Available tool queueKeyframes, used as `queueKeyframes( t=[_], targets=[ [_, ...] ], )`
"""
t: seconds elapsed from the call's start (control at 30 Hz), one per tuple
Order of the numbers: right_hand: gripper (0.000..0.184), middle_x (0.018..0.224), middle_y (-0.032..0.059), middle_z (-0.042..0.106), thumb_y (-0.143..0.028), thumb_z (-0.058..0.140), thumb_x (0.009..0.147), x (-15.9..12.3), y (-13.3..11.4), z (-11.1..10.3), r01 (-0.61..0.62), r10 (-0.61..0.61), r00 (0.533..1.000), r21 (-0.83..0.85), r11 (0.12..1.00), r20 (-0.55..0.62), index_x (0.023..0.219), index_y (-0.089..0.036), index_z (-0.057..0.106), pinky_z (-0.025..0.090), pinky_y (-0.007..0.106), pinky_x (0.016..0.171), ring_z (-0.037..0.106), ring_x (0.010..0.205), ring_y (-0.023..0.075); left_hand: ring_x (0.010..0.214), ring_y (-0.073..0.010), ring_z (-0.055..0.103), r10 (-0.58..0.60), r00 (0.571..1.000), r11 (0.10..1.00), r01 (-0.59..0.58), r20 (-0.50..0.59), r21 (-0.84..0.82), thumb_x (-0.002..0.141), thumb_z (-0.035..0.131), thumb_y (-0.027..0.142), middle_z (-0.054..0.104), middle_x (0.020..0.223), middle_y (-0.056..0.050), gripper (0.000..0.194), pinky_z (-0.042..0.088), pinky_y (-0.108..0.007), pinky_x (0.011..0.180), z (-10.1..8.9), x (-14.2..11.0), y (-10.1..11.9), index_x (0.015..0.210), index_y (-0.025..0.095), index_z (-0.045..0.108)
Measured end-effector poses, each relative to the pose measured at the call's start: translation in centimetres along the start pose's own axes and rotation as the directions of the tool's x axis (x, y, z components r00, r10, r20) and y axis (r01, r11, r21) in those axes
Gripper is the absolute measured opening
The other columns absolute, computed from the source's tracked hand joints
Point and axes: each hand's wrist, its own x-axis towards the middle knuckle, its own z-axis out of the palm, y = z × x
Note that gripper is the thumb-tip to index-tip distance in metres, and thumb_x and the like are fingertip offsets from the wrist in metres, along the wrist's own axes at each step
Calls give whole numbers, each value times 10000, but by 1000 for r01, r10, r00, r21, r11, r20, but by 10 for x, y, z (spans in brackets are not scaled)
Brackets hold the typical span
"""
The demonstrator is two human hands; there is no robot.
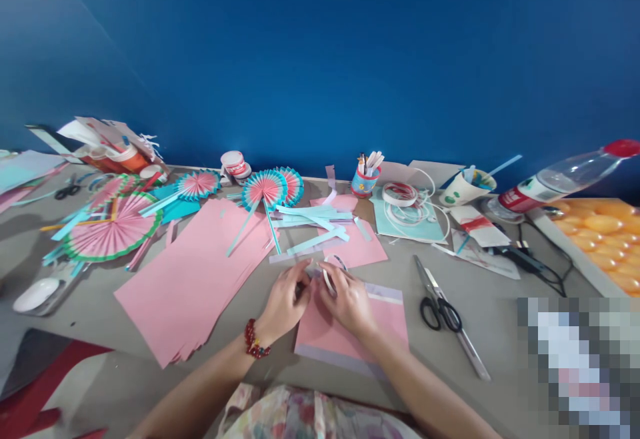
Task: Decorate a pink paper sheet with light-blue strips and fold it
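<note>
As viewed from above, observed grey tabletop point(480, 305) bearing fanned stack of pink paper point(200, 279) left of centre. Found right of stack: single pink sheet point(330, 329) edged with lavender strips point(325, 357), partly covered by right forearm point(400, 372). Noted black-handled scissors point(437, 297) farther right. Recorded left hand point(285, 299) with fingers curled narrow; cannot tell whether gripping. Recorded right hand point(347, 295) with fingers closed on white tape roll point(328, 283), near left fingertips, over sheet's far edge.
</note>
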Motion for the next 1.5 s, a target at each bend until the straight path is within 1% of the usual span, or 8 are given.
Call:
queueKeyframes(
  t=[0.37, 0.5, 0.63, 0.83, 1.03, 1.2, 1.33, 1.5],
  targets=[
    [370, 958, 41, 709, -178, 509, 889, -2, 3, 1, -96, 96, 995, 90, 991, 13, 1257, -213, 518, 543, 279, 714, 691, 806, 182, 788, -188, 596, -5, 1000, 999, 5, -14, -43, 860, 480, 61, 631, 796, 0, 523, 476, -328, 829, 0, 2, 1, 1363, 205, 473],
    [408, 934, 38, 704, -166, 510, 865, -2, 2, -2, -98, 89, 994, 179, 979, 59, 1270, -209, 486, 539, 265, 684, 686, 794, 180, 849, -207, 615, -22, 1000, 999, 22, -16, -39, 879, 497, 106, 665, 875, -29, 489, 485, -355, 864, 0, 2, 2, 1359, 201, 487],
    [458, 933, 31, 696, -133, 475, 838, -1, 0, -7, -124, 103, 990, 232, 965, 100, 1288, -213, 449, 531, 255, 647, 668, 724, 165, 915, -230, 626, -12, 1000, 1000, 12, -23, 17, 891, 503, 124, 682, 942, -54, 505, 486, -370, 872, 3, 2, 0, 1387, 212, 467],
    [436, 891, 24, 676, -151, 469, 851, -3, 1, -5, -140, 123, 988, 219, 966, 90, 1282, -218, 452, 517, 271, 631, 646, 680, 169, 835, -209, 613, -11, 1000, 1000, 11, -8, 24, 886, 454, 86, 654, 878, -33, 546, 484, -351, 830, 2, 4, 2, 1419, 191, 404],
    [427, 947, 44, 668, -164, 448, 868, -3, 2, -5, -177, 167, 984, 242, 954, 62, 1289, -232, 431, 532, 305, 702, 671, 782, 196, 745, -217, 618, -17, 1000, 978, 12, 22, 207, 884, 553, 176, 615, 757, 3, 568, 473, -351, 803, 5, 13, 9, 1426, 175, 383],
    [436, 917, 31, 648, -150, 442, 859, -4, 4, -4, -223, 212, 975, 275, 935, 69, 1286, -239, 428, 529, 298, 701, 655, 774, 190, 762, -236, 619, -1, 1000, 954, -1, 6, 300, 867, 544, 130, 613, 762, -9, 593, 469, -368, 794, 13, 17, 6, 1433, 159, 369],
    [465, 889, 21, 646, -136, 452, 847, -4, 4, -4, -208, 198, 978, 290, 934, 66, 1301, -236, 420, 521, 288, 680, 646, 761, 187, 667, -198, 578, -26, 1000, 976, 24, 7, 216, 837, 502, 69, 551, 685, 33, 597, 457, -322, 744, 9, 18, 7, 1413, 164, 377],
    [470, 861, 10, 648, -122, 448, 838, -4, 5, -5, -177, 172, 984, 281, 943, 42, 1295, -224, 411, 517, 289, 693, 637, 734, 180, 629, -154, 535, -60, 998, 998, 59, 11, 14, 869, 482, 110, 497, 681, 65, 579, 453, -269, 711, 3, 17, 1, 1419, 183, 314]
  ],
)
